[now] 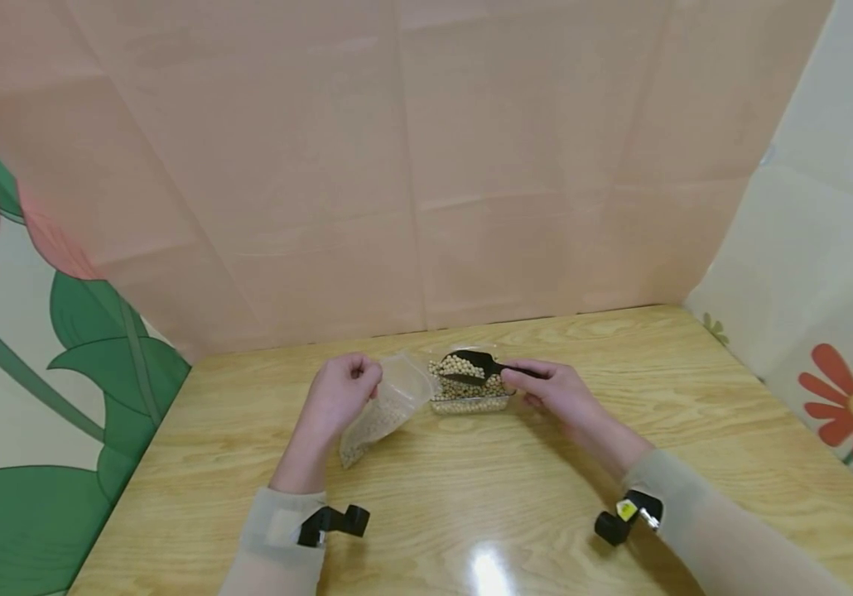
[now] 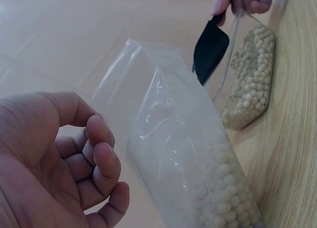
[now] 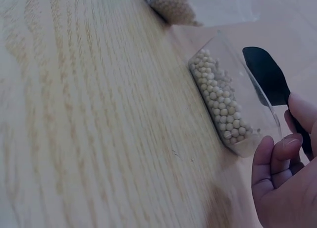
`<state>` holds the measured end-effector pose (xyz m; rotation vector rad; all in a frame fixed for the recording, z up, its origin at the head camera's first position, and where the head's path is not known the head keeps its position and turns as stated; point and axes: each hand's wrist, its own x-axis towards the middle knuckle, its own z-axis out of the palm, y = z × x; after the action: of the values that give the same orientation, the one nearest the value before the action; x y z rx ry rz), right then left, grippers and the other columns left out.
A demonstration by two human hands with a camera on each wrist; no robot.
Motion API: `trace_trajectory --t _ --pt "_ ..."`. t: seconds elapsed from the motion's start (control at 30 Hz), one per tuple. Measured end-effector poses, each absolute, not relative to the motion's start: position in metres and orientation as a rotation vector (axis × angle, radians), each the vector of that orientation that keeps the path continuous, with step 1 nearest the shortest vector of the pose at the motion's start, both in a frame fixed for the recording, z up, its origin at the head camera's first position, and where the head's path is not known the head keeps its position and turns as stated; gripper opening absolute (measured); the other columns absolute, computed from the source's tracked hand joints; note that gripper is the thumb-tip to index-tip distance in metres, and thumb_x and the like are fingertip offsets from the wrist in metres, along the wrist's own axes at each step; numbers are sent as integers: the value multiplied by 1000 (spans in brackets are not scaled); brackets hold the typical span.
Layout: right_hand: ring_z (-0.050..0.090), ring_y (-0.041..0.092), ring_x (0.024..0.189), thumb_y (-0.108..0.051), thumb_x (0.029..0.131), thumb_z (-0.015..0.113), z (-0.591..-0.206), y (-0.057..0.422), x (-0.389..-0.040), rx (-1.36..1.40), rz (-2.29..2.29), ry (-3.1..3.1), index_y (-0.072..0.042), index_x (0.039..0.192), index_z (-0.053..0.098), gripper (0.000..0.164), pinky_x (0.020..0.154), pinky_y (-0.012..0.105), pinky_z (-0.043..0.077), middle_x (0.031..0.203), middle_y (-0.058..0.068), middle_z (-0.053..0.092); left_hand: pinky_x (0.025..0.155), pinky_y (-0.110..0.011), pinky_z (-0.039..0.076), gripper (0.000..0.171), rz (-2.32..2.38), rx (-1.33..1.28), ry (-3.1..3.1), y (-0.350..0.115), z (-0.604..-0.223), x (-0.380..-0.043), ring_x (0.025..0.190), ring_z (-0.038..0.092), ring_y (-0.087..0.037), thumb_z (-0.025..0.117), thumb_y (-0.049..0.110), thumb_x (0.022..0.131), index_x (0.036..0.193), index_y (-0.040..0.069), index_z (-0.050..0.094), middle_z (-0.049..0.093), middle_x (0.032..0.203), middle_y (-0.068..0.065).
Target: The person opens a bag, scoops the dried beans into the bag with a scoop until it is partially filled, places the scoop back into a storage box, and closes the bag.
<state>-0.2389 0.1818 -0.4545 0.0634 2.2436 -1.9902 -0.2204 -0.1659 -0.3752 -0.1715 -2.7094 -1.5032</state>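
Backdrop: a creased, pinkish-beige sheet [image 1: 397, 165] stands behind the work area. Below it, a pale yellow wood-grain table [image 1: 471, 505] forms the work surface.

A clear plastic bag [image 1: 387, 407], part-filled with pale round beans, leans at a slant on the table, its contents gathered at the lower end. Just beside its upper end, on the person's right, sits a clear rectangular plastic container [image 1: 471, 406] holding more of the same beans.

The left hand [image 1: 339, 387] has thumb and forefinger brought together on the bag's upper edge, the other fingers loosely curled; the bag hangs out from these fingertips towards the container. The right hand [image 1: 556, 389] pinches the handle of a black flat-handled scoop [image 3: 270, 77] between thumb and forefinger, its remaining fingers bent close to the container's end; contact there cannot be determined.

The scoop's blade extends from the right fingertips over the container, pointing towards the bag. A heap of pale round beans [image 1: 464, 369] lies in the blade.
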Motion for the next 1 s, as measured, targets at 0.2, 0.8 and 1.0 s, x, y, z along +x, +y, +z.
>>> trace_trajectory --t 0.2,0.8,1.0 --pt "70 18 100 -41 101 82 -446 185 -234 53 -1957 2270 -9 151 67 61 79 29 59 146 13 68 59 -34 38 21 -1500 -169 -2715 -165 -376 -220 61 45 -19 57 16 100 82 10 67 64 74 -5" --pt "62 25 129 -37 103 80 -419 189 -223 -27 -2014 2219 0 155 60 67 106 34 55 168 15 48 58 -34 38 23 -1490 -153 -2732 -166 -376 -222 59 41 -18 57 18 102 85 7 69 65 77 -6" --pt "65 20 121 -38 103 80 -411 185 -219 -49 -1989 2230 0 154 61 67 103 30 55 168 15 48 57 -33 37 24 -1487 -152 -2736 -167 -376 -221 58 39 -18 57 18 102 85 6 69 65 77 -6"
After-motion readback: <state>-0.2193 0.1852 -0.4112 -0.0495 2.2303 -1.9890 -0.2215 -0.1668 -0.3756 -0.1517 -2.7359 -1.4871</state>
